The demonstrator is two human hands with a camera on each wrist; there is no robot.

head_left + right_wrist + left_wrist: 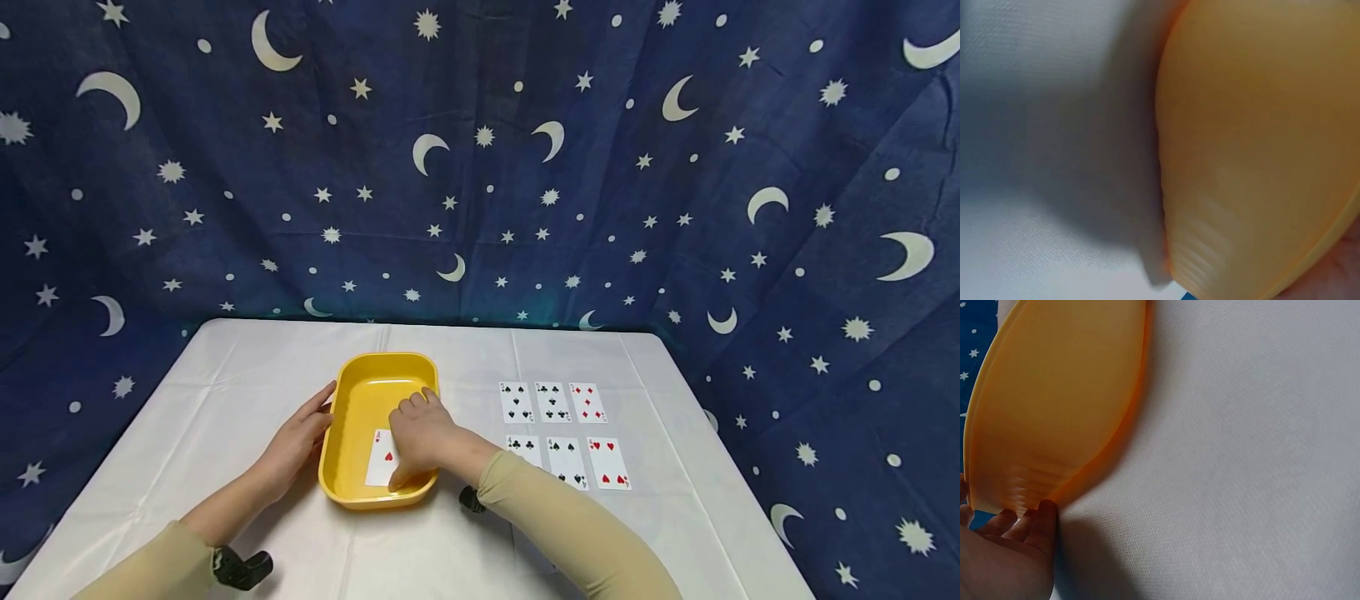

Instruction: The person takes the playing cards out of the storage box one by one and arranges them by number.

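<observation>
A yellow tray [326,467] with rounded corners stands on the white tabletop. Inside it lies a playing card, an ace of hearts [377,461], face up near the tray's front end. My right hand [423,437] is inside the tray, bent over the right part of this card, with the thumb at the card's front right corner. Its other fingertips are hidden, and I cannot tell whether they pinch the card. At the tray's left side rests my left hand [292,446], the fingers [1043,528] against the outer wall in the left wrist view.
Right of the tray, face-up cards lie in two rows. The back row has a spade card [516,402], a club card [552,402] and a diamond card [588,403]. In front are a club card [524,448], a spade card [567,462] and a heart card [609,463]. A star-patterned curtain [480,225] hangs behind.
</observation>
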